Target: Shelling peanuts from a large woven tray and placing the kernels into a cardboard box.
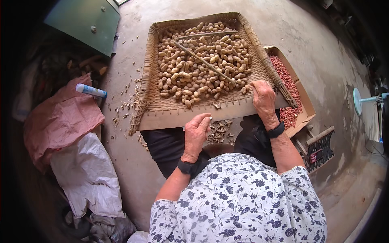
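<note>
A shallow woven wicker tray (147,76) lies before me, its near edge above my lap. Unshelled peanuts (200,73) cover much of its bottom, and a thin bent stick (206,64) rests on them. Just below the tray's flat near strip (188,119), my left hand (196,135) pinches a small pale piece of peanut shell (210,117) between thumb and fingertips. My right hand (263,98) is over the tray's near right corner. Its bent fingertips are beside a peanut (244,90); whether they grip one is hidden. One broken shell (217,105) sits near the strip.
Right of the tray stands a cardboard box (305,97) of red shelled peanuts (285,79). Empty shells (219,132) lie below, between my legs. A low folding stool (320,141) holds a phone (316,156). Sacks (85,170) and a spray can (91,90) are at left.
</note>
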